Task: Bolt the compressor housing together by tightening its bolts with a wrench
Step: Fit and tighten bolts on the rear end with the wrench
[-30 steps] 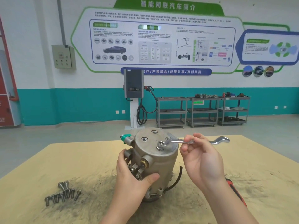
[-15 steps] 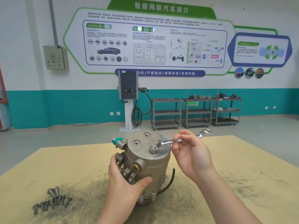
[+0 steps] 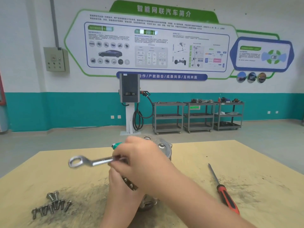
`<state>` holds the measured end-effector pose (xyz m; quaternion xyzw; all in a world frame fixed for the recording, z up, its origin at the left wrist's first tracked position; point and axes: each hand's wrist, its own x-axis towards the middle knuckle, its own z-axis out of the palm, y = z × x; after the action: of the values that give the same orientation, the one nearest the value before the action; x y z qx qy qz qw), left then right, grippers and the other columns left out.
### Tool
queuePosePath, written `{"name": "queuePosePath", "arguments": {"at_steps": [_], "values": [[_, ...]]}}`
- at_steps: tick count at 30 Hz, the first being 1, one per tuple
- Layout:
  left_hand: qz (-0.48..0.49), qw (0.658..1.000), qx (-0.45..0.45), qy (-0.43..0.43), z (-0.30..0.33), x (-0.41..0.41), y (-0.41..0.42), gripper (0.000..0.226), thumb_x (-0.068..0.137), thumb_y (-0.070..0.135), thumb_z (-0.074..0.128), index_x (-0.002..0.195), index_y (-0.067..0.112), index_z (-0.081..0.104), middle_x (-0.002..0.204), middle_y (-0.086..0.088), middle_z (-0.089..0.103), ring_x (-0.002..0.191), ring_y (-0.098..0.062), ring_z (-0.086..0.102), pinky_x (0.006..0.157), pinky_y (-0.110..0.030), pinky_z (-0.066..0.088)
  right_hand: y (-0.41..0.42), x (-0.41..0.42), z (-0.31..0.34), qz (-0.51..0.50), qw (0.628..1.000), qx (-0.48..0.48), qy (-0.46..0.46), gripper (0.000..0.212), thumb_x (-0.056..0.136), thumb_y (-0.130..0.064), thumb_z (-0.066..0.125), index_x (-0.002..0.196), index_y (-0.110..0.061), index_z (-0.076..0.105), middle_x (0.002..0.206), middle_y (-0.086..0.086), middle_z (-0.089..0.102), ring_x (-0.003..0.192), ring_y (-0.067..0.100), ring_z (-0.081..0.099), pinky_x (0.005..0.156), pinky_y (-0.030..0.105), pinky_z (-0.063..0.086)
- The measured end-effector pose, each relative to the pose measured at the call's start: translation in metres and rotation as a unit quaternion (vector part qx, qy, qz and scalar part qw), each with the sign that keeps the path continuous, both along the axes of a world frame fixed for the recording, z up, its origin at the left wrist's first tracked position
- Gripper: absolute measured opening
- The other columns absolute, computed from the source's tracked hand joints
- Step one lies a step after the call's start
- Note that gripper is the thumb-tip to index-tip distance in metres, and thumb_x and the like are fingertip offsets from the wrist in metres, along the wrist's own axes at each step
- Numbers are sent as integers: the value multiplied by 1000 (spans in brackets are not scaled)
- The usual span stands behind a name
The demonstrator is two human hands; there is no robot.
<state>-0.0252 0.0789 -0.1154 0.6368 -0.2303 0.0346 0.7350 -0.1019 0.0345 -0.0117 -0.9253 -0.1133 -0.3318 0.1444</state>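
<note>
Compressor housing [image 3: 162, 149] stands upright near the middle of our tan worktop [image 3: 246, 162], mostly hidden behind our two hands. Only the far part of its flat metal top shows, with two bolt heads visible there, plus a green fitting [image 3: 117, 145] poking out at its upper left and a few small fasteners low on its side.

Our right hand [image 3: 141, 163] reaches across in front of the housing, fingers curled tight around the shank of the wrench [image 3: 92, 162]. The wrench lies roughly level, its ring end pointing left and hanging free over the worktop, well clear of the housing. Its other end is buried in our grip (we cannot tell whether that end sits on a bolt).

Our left hand [image 3: 118, 183] is below and behind the right one, pressed against the near side of the housing. Most of it is covered by our right wrist, so we cannot tell whether its fingers are closed on the housing or merely resting there.

Loose bolts [image 3: 51, 204] lie in a small cluster at the near left of the worktop, on a dark, gritty smear. To the right, well apart from the housing, a screwdriver [image 3: 222, 190] with a red and black handle lies with its tip pointing away from us.
</note>
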Motion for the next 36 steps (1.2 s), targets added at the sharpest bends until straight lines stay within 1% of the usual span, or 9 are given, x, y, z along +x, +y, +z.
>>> {"name": "queuePosePath", "arguments": {"at_steps": [5,8,13,16,19,23,29,32,36], "values": [[-2,999,34,-4,-18,10,10,104,31,37,92,121,35,40,132,-1,54,115,-26,63,97,-56,52,-15,56,51,-117,979,50,157,11,85,-12,62,89,-5,70,85,8,73,77,21,69,74,34,58],[-17,999,42,-8,-20,11,10,111,30,45,91,127,42,36,137,10,50,121,-14,60,102,-50,50,-48,76,60,-173,944,176,219,4,85,-6,61,85,-3,64,74,6,66,59,17,57,51,21,48],[-15,999,40,-22,-18,8,10,120,28,47,89,134,36,34,140,11,45,125,-15,56,107,-49,45,-102,46,39,-69,720,654,220,10,95,-2,57,100,5,62,67,8,59,36,3,48,35,12,41],[-7,999,49,-23,-19,8,6,113,42,28,98,136,30,35,139,7,46,126,-20,54,109,-51,43,-116,13,21,-6,582,801,139,6,93,-1,59,97,3,58,61,10,60,36,6,54,35,12,45],[28,997,62,-37,-20,7,5,109,51,20,99,139,28,35,137,8,46,125,-18,51,108,-45,42,-107,-19,-9,67,526,847,26,9,89,1,60,95,-2,54,59,10,62,44,10,59,38,15,47],[44,996,64,-44,-23,6,3,105,51,17,99,136,26,37,132,8,44,123,-17,50,99,-36,41,-69,-38,-54,96,591,778,-192,13,78,-6,68,77,-12,57,70,5,66,58,15,65,53,20,54],[57,996,36,-57,-18,-2,3,112,43,30,98,135,14,38,131,0,45,121,-21,53,101,-48,48,-25,-38,-75,-53,877,287,-381,19,68,-5,80,61,-20,70,66,-3,65,61,12,64,52,19,48],[59,996,20,-67,-13,-2,0,93,54,44,77,129,2,42,125,-14,51,115,-34,60,93,-56,52,-12,-22,-63,-12,934,113,-338,12,64,0,77,67,-11,72,66,-1,55,56,14,54,49,16,41],[63,997,32,-28,-14,3,0,67,73,24,78,132,16,47,124,-4,54,112,-22,58,86,-32,53,3,6,-19,-40,991,27,-128,3,84,-12,68,85,-12,70,79,-1,48,66,18,53,60,28,49]]}}
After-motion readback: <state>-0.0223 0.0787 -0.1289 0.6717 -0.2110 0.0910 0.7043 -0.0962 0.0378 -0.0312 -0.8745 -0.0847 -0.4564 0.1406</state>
